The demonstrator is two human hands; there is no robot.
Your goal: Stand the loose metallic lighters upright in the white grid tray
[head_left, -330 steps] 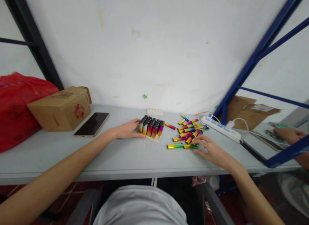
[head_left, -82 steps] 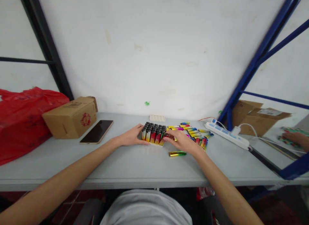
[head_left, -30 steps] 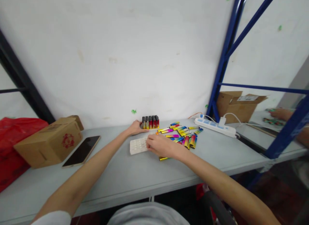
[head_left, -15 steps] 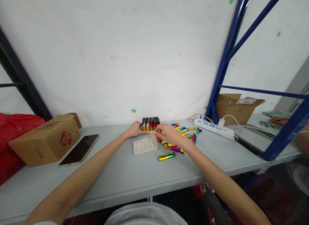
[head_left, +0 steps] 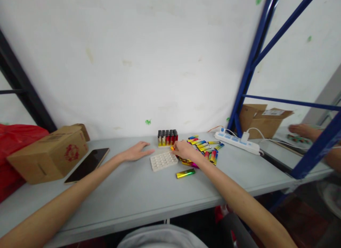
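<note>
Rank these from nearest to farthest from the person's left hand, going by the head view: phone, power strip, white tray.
From the left hand:
1. White tray: just to its right, close to the fingertips.
2. Phone: to its left.
3. Power strip: far to its right, beyond the right hand.

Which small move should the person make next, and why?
Probably the left hand should steady the white cell tray: its cells look unfilled, this hand is open beside it, and the right hand is at the loose lighters.
</note>
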